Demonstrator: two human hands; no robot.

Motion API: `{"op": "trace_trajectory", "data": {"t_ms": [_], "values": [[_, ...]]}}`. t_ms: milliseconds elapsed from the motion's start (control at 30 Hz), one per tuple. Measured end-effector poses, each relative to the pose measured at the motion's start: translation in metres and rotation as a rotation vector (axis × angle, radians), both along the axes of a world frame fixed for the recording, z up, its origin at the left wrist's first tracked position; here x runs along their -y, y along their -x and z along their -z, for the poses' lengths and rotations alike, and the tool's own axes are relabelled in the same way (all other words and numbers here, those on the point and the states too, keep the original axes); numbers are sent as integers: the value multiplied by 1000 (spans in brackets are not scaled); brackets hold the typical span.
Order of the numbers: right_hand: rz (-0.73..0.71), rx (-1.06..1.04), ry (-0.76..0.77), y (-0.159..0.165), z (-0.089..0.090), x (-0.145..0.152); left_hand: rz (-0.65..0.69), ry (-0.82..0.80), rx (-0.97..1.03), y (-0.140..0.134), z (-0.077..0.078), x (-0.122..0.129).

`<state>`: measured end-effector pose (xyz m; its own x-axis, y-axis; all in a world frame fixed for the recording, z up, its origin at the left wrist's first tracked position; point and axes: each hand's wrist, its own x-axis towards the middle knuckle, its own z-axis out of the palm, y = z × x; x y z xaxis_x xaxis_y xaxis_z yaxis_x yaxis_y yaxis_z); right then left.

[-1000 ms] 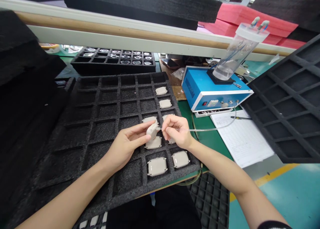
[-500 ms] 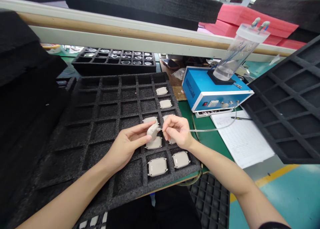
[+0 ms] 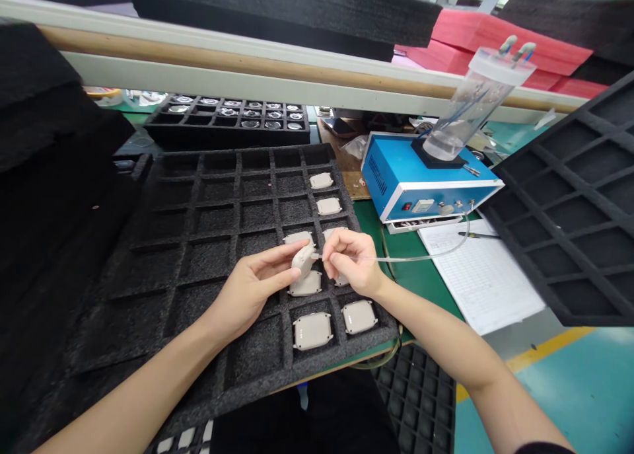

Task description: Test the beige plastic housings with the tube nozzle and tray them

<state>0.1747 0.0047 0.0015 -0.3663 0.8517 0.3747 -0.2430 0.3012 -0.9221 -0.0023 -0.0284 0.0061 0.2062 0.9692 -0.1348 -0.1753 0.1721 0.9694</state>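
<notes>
Between the thumb and fingers of my left hand [image 3: 252,283] is a beige watch case [image 3: 302,260], tilted on its edge above the foam tray. My right hand [image 3: 354,261] pinches the end of a clear tube [image 3: 411,260], whose pale tip meets or nearly meets the case's side. The tube runs right to the front of a blue machine [image 3: 426,180]. Under both hands lies a black foam tray [image 3: 257,368] with square pockets. Several more beige watch cases [image 3: 312,330] sit in its right-hand columns, some partly hidden by my hands.
A clear cylinder [image 3: 458,123] holding some liquid stands on the machine. Right of the tray lie paper sheets [image 3: 488,282] with a pen [image 3: 479,234]. Another foam tray [image 3: 574,196] leans at far right. A shelf rail [image 3: 247,71] crosses above; dark foam [image 3: 44,143] is stacked left.
</notes>
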Motion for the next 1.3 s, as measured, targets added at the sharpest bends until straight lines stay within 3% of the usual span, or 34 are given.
{"op": "trace_trajectory", "data": {"t_ms": [1300], "values": [[8, 11, -3, 0, 0, 0, 5, 6, 26, 1, 2, -1]]}}
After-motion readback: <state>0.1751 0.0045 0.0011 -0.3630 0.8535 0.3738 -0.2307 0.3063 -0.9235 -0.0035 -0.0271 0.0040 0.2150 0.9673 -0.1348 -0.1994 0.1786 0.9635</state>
